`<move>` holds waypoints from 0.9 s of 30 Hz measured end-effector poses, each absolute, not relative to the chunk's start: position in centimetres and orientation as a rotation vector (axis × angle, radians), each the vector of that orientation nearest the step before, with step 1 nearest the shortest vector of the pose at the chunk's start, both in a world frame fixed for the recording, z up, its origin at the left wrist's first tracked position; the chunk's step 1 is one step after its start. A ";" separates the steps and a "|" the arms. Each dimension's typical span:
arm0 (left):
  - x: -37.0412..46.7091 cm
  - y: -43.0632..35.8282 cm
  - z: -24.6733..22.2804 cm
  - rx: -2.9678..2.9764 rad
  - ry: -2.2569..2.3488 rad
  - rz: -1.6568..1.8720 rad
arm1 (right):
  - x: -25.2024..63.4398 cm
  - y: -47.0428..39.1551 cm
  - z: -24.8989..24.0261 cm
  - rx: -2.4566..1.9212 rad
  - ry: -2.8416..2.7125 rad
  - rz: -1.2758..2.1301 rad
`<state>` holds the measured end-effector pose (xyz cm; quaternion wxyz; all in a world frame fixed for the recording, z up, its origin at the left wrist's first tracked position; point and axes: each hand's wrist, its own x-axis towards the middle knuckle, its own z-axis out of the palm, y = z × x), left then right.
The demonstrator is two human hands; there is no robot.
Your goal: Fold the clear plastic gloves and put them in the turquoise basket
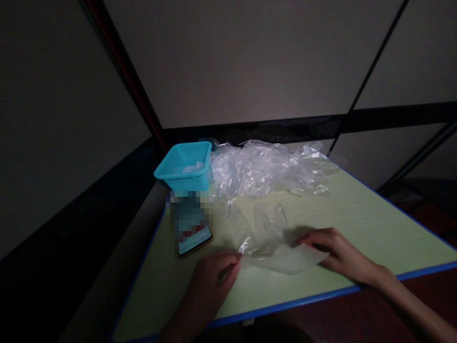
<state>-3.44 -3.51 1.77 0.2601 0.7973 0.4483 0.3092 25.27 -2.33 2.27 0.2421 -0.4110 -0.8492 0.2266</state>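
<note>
A clear plastic glove (273,245) lies spread low over the table, its fingers pointing away from me and its wide cuff toward me. My left hand (216,278) pinches the left edge of the cuff between thumb and fingertips. On the other side, my right hand (333,252) is closed on the right part of the cuff, with some fingertips hidden by the film. Just beyond the glove's fingers is a large loose heap of crinkled clear plastic (264,169).
The pale table (360,224) has a blue edge. At its back left stands a turquoise basket (187,182) with something whitish inside. A phone (194,240), partly pixelated, lies in front of the basket. Cabinet-like panels (250,62) rise behind the table.
</note>
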 end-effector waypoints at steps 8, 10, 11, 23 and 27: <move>-2.8 -2.9 1.5 1.822 1.424 0.822 | 24.0 -1.2 2.5 -1.308 -2.052 0.948; -2.6 -2.8 1.6 1.734 1.408 0.850 | 23.7 -0.8 2.2 -1.315 -1.991 1.010; -2.5 -2.7 1.6 1.696 1.406 0.866 | 23.5 -0.7 2.1 -1.318 -1.965 1.032; -2.0 -2.3 0.6 1.411 1.467 1.017 | 22.9 0.1 1.3 -1.385 -1.815 1.031; -1.8 -2.2 0.7 1.377 1.450 1.046 | 23.0 0.1 1.0 -1.411 -1.827 0.955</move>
